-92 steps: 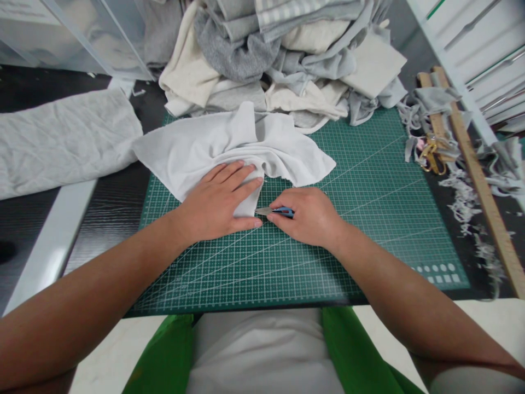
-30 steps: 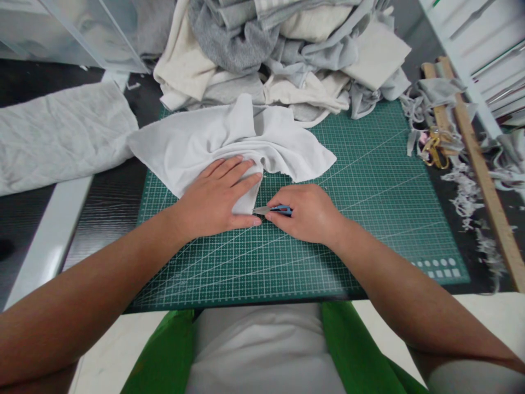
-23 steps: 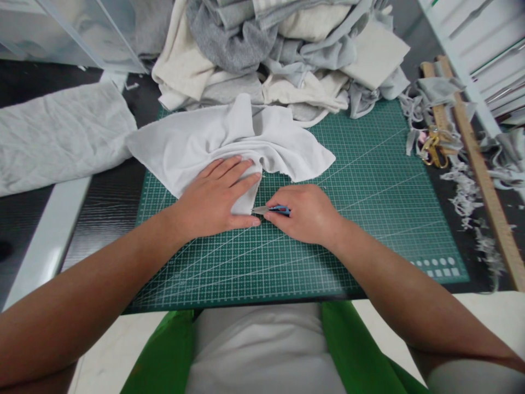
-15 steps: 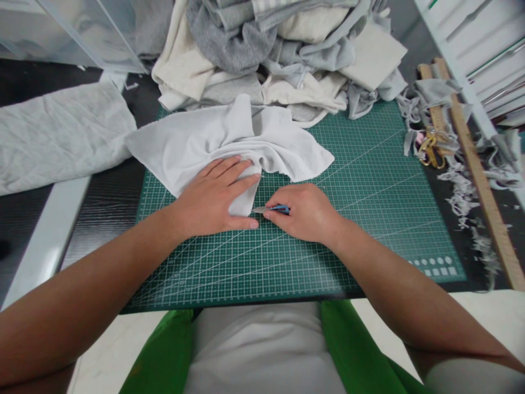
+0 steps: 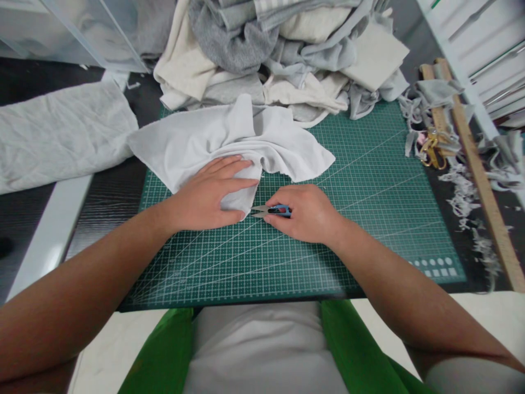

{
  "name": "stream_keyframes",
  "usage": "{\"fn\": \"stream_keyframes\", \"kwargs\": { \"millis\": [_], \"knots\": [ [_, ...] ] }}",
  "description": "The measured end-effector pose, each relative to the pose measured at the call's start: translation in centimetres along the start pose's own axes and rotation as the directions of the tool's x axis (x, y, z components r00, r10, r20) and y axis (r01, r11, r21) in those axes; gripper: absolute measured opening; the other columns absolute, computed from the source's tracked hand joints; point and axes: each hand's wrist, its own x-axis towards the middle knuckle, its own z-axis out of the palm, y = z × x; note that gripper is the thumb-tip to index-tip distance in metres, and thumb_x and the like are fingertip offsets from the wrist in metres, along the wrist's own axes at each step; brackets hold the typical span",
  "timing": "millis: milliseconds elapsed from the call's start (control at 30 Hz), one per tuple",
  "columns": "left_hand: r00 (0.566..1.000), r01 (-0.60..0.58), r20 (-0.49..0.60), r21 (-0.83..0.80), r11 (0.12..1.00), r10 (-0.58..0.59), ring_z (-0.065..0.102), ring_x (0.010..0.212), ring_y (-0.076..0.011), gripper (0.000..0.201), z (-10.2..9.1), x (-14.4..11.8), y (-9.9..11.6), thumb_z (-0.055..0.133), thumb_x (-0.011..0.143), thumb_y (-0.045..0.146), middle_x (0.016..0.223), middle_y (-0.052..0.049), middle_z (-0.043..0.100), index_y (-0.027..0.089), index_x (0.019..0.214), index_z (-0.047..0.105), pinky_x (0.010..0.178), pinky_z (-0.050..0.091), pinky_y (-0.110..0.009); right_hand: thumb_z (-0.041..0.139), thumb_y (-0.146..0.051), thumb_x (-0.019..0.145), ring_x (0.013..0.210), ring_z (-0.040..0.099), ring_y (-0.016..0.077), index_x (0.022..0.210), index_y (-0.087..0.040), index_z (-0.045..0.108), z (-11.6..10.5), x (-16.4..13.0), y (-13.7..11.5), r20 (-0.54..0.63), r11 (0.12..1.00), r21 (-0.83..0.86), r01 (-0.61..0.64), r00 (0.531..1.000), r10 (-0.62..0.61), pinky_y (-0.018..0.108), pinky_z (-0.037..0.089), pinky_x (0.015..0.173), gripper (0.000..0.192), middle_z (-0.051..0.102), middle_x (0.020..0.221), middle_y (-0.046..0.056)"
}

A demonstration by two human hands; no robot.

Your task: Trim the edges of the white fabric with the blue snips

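A crumpled, thin white piece of cloth (image 5: 180,142) lay near the far edge of a green gridded cutting mat (image 5: 266,268), its pointed ends at nine and three o'clock and a small flap of it reaching toward six. The person's left hand (image 5: 205,194) rested palm down on that flap, fingers somewhat spread and thumb held apart near the cloth's lower corner. From three o'clock of the flap, the right hand (image 5: 307,213) pinched a small pair of blue-handled metal snips (image 5: 274,208) between thumb and forefinger, the other fingers curled in. The blades stood parted, points toward nine o'clock, right at the flap's edge; whether they touched the fabric could not be told. Around the cloth, a heap of rumpled grey and cream fabrics (image 5: 235,49) filled twelve to one o'clock, and a long, folded pale-grey fabric (image 5: 61,137) lay at nine, across the black wood-grained tabletop (image 5: 110,180). A translucent plastic bin (image 5: 77,38) stood at ten to eleven. Past the mat at three were gold-handled scissors (image 5: 432,152) among grey scraps, a long light-brown wooden strip (image 5: 488,186) and a tangle of pale frayed threads (image 5: 461,191).
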Motion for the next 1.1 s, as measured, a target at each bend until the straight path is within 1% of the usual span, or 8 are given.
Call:
{"fn": "stream_keyframes", "kwargs": {
  "millis": [200,400,600,733,833,900,967,1100],
  "knots": [
    [1.0,-0.015,-0.009,-0.011,1.0,0.015,0.028,0.158,-0.0324,0.067,0.0,-0.1,-0.2,0.072,0.08,0.036,0.169,-0.007,0.034,0.026,0.145,0.058,0.131,0.023,-0.054,0.071,-0.033,0.085,0.071,0.065,0.0175,0.091,-0.018,0.078,0.2,0.0,0.0,-0.014,1.0,0.008,-0.005,1.0,0.005,0.03,0.044,0.068,0.017,0.075,0.079,0.003],
    [0.998,-0.058,0.029,-0.028,0.998,0.059,0.024,0.159,-0.0316,0.081,-0.4,-0.3,-0.4,0.072,0.07,0.025,0.17,-0.006,0.03,0.028,0.149,0.054,0.131,0.019,-0.056,0.07,-0.034,0.085,0.073,0.067,0.0182,0.091,-0.02,0.077,0.2,-0.1,0.1,-0.016,1.0,0.015,-0.022,1.0,0.023,0.03,0.045,0.07,0.017,0.076,0.081,0.003],
    [0.998,-0.032,0.055,-0.028,0.999,0.034,0.026,0.159,-0.0334,0.079,-0.7,-0.2,-0.2,0.073,0.07,0.027,0.17,-0.006,0.031,0.029,0.147,0.055,0.131,0.018,-0.057,0.07,-0.034,0.085,0.074,0.067,0.0183,0.092,-0.02,0.077,0.2,-0.1,0.1,-0.007,1.0,0.025,-0.014,1.0,0.014,0.03,0.045,0.07,0.018,0.076,0.081,0.003],
    [0.996,-0.058,-0.069,-0.082,0.995,0.053,0.038,0.153,-0.0321,0.066,0.0,-0.3,-0.4,0.074,0.076,0.037,0.164,-0.007,0.043,0.028,0.14,0.061,0.13,0.025,-0.058,0.07,-0.034,0.085,0.076,0.068,0.0187,0.092,-0.02,0.077,0.2,0.0,-0.1,-0.002,1.0,0.009,-0.026,1.0,0.026,0.03,0.045,0.07,0.017,0.077,0.083,0.003],
    [0.985,-0.066,-0.167,-0.117,0.991,0.046,0.048,0.146,-0.0302,0.052,0.5,-0.3,-0.4,0.067,0.084,0.047,0.156,-0.005,0.052,0.027,0.132,0.067,0.13,0.031,-0.054,0.07,-0.035,0.086,0.076,0.068,0.0187,0.092,-0.021,0.077,0.3,0.0,-0.1,-0.024,1.0,0.0,-0.03,0.999,0.03,0.03,0.045,0.071,0.017,0.078,0.084,0.003],
    [0.98,-0.056,-0.196,-0.127,0.99,0.03,0.052,0.142,-0.0288,0.046,0.6,-0.3,-0.3,0.061,0.088,0.048,0.152,-0.004,0.057,0.026,0.128,0.069,0.129,0.034,-0.051,0.07,-0.035,0.087,0.075,0.068,0.0187,0.092,-0.021,0.077,0.3,-0.1,0.0,-0.047,1.0,-0.002,-0.03,0.998,0.03,0.031,0.046,0.071,0.018,0.078,0.084,0.002],
    [0.974,-0.057,-0.223,-0.133,0.989,0.026,0.055,0.139,-0.0273,0.044,0.5,-0.3,0.0,0.06,0.089,0.044,0.147,-0.006,0.06,0.024,0.126,0.07,0.128,0.038,-0.049,0.07,-0.036,0.087,0.077,0.069,0.019,0.093,-0.021,0.077,0.4,-0.1,0.1,-0.059,1.0,-0.003,-0.026,0.998,0.026,0.031,0.046,0.072,0.018,0.078,0.085,0.002],
    [0.974,-0.027,-0.228,-0.17,0.985,-0.013,0.057,0.136,-0.0244,0.039,0.2,-0.3,0.2,0.06,0.089,0.037,0.143,-0.008,0.062,0.025,0.125,0.069,0.122,0.045,-0.048,0.069,-0.036,0.089,0.082,0.07,0.0197,0.098,-0.021,0.077,0.8,0.0,0.1,-0.083,0.999,-0.015,-0.032,0.996,0.031,0.031,0.049,0.076,0.019,0.079,0.089,0.003]
  ]
}}
